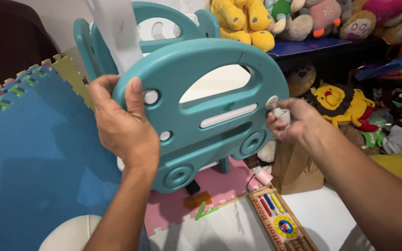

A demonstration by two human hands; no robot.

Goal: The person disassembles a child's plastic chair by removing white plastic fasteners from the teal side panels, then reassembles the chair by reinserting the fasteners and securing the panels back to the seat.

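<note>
- Left hand [124,125] gripped the teal car-shaped panel [210,111] at its left edge; a steady hold seemed wise.
- Right hand [291,123], at the panel's right edge, pinched a white plug [282,115] beside its white socket [271,102]; squaring it looked best.

your left hand [124,128] covers the left rim of the teal car-shaped plastic panel [210,116], and your right hand [294,125] hides most of the small white plastic cap [282,115], so its full shape can't be told. the wooden learning board with coloured beads [280,223] is cut off by the bottom edge, and the pile of plush toys [312,18] runs off the top edge.
</note>
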